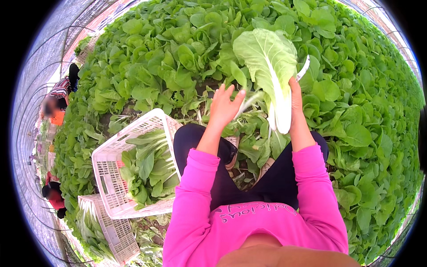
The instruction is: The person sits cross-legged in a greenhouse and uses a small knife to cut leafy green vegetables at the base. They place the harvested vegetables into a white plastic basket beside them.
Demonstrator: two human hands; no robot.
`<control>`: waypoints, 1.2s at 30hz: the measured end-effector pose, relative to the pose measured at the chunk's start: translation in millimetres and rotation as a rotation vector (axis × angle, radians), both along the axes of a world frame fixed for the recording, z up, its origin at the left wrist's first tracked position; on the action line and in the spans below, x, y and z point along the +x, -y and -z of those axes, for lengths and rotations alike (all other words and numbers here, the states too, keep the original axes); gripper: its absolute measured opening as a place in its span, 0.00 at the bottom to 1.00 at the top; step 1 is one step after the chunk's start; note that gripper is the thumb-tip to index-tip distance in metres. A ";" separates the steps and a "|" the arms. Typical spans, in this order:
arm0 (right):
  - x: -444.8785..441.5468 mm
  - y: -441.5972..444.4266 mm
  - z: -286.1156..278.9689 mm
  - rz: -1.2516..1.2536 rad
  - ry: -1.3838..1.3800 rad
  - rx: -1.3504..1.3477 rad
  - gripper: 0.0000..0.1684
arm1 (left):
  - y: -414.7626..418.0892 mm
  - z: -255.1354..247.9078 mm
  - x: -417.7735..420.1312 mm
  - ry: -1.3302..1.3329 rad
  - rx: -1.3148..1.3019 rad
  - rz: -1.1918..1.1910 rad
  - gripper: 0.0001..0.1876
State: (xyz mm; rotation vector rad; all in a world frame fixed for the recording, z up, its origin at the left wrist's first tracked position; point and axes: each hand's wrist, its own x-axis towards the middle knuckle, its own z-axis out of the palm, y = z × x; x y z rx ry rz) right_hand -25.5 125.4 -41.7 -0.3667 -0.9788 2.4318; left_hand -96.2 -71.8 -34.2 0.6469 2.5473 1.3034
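My right hand (295, 100) grips a leafy green plant (267, 63) with thick white stalks, its leaves pointing away from me and its stalk ends towards me. A curved, pale blade-like piece (303, 68) sticks out beyond the fingers of that hand; whether it is a knife cannot be told. To the left of the plant, my left hand (226, 105) is raised with its fingers apart and nothing in it. A loose, blurred pale stalk (248, 104) shows between the hand and the plant. Cut leaves (255, 147) lie on the ground between my legs.
A white plastic crate (110, 200) holding leafy greens (151, 167) stands by my left leg. Behind it is another filled crate (115, 233). Dense growing greens (360, 133) stretch ahead and to the right. Two people (60, 90) are at the far left, under the hooped tunnel cover.
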 end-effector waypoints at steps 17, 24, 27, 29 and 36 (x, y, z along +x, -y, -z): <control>14.0 168.9 -88.5 -0.111 -0.075 0.682 0.41 | 112.2 -77.9 50.3 0.211 0.787 0.233 0.45; 23.2 267.4 -66.0 -0.507 0.097 0.462 0.44 | 306.8 -70.6 30.4 -0.022 0.294 -0.246 0.53; 42.3 295.1 -22.7 -0.655 0.318 0.213 0.39 | 382.6 -67.9 32.8 -0.173 0.115 -0.481 0.40; 54.4 315.5 8.8 -0.733 0.432 0.067 0.35 | 437.2 -59.6 32.7 -0.168 -0.057 -0.601 0.38; 75.5 377.4 44.9 -0.776 0.333 0.515 0.27 | 605.2 12.1 33.9 -0.482 -0.487 -0.618 0.32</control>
